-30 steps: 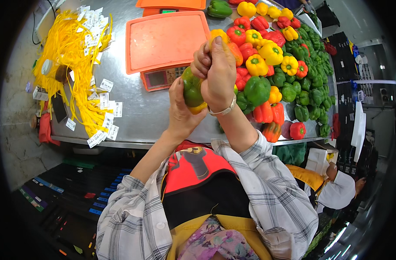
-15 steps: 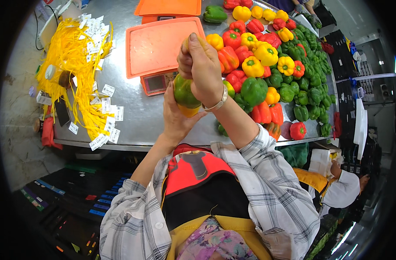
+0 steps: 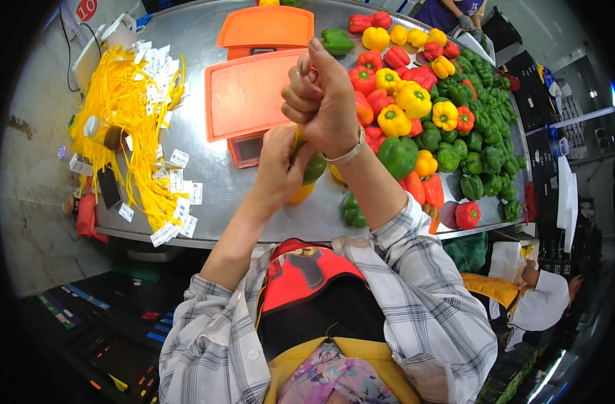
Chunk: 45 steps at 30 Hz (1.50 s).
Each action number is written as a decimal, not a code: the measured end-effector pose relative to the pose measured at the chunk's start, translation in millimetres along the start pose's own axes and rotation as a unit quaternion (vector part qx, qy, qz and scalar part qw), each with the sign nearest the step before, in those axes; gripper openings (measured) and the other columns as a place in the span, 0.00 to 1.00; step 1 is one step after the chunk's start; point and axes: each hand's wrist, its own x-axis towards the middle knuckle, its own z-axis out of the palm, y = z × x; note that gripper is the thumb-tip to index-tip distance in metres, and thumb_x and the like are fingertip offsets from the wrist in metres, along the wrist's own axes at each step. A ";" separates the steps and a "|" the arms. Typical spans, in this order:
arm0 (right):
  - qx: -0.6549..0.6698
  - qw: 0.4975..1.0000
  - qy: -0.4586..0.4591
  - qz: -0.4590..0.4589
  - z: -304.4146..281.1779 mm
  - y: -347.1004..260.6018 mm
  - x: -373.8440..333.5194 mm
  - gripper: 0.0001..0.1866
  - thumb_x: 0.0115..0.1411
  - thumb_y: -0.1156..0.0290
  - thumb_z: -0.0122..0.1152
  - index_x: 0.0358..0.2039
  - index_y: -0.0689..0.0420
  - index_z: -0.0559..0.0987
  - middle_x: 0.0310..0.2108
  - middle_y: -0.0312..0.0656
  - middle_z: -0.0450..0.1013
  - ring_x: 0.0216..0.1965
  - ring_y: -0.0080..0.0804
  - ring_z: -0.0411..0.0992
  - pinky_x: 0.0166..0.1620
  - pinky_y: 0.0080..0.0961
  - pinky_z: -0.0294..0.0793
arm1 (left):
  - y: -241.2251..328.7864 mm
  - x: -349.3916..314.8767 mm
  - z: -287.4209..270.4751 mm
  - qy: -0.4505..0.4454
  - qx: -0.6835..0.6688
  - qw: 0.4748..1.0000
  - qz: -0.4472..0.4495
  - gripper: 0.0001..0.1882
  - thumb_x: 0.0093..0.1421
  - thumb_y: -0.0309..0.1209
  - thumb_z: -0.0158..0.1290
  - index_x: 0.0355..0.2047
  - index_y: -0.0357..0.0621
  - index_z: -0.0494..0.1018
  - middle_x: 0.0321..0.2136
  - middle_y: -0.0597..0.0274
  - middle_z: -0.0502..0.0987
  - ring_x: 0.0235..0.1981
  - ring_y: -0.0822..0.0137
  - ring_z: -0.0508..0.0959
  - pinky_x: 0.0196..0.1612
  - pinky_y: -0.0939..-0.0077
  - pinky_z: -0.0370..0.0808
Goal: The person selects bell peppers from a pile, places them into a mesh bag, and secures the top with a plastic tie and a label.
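1. Up goes the left hand [image 3: 278, 165], which cupped the held pepper [image 3: 314, 168] from below half a second ago and now closes its fingers and thumb over the upper part
2. Smooth and rounded, that pepper shows glossy green above and yellow below, partly covered by fingers; whether it is one or two, I can't tell
3. It sits in the left hand's grasp above the near part of the table, just under the right hand [image 3: 324, 101], a clenched fist with thumb up, contents hidden
4. Just beyond, an orange scale [image 3: 253, 94] with a flat, faintly marked plastic tray
5. Off to the right, shiny, lobed red and yellow peppers [image 3: 414, 100] meet a green heap [image 3: 493, 158]
6. Over on the left, limp yellow ribbons [image 3: 119, 87] tangle with white tags [image 3: 176, 178]
7. Underneath it all, the gleaming metal table [image 3: 213, 195]; around it, a stained pale wall [image 3: 35, 202] and a person in white sleeves [image 3: 546, 303] at right
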 end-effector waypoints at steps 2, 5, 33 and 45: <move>-0.002 1.000 0.007 -0.017 -1.1 -6.7 3.2 0.20 0.66 0.56 0.49 0.19 0.49 0.63 0.11 0.26 0.47 0.12 0.16 0.42 0.16 0.18 0.40 | -6.2 1.8 4.3 -0.001 -0.014 1.000 -0.002 0.03 0.63 0.27 0.50 0.34 0.41 0.71 0.28 0.62 0.74 0.34 0.59 0.73 0.44 0.66 0.64; -0.037 0.988 0.004 -0.149 -4.7 -47.0 4.3 0.21 0.67 0.57 0.47 0.18 0.50 0.60 0.12 0.27 0.47 0.12 0.18 0.43 0.17 0.19 0.42 | -8.0 9.4 8.6 0.001 0.020 0.999 0.047 0.06 0.65 0.28 0.47 0.30 0.41 0.69 0.25 0.65 0.74 0.33 0.61 0.73 0.42 0.68 0.65; -0.625 0.766 -0.100 -0.113 -83.7 3.7 -89.9 0.05 0.62 0.73 0.55 0.34 0.60 0.69 0.20 0.47 0.67 0.19 0.38 0.69 0.23 0.31 0.66 | 15.7 31.3 -37.4 -0.198 0.236 0.917 0.254 0.11 0.46 0.20 0.57 0.32 0.39 0.75 0.32 0.59 0.76 0.38 0.57 0.74 0.42 0.66 0.73; 0.420 0.886 -0.131 0.148 -4.8 43.2 -163.4 0.10 0.69 0.58 0.46 0.36 0.51 0.67 0.17 0.27 0.55 0.14 0.15 0.52 0.18 0.17 0.51 | 93.1 38.9 -29.0 -0.073 0.157 0.929 0.327 0.13 0.43 0.22 0.59 0.33 0.40 0.78 0.30 0.58 0.79 0.26 0.59 0.78 0.30 0.72 0.77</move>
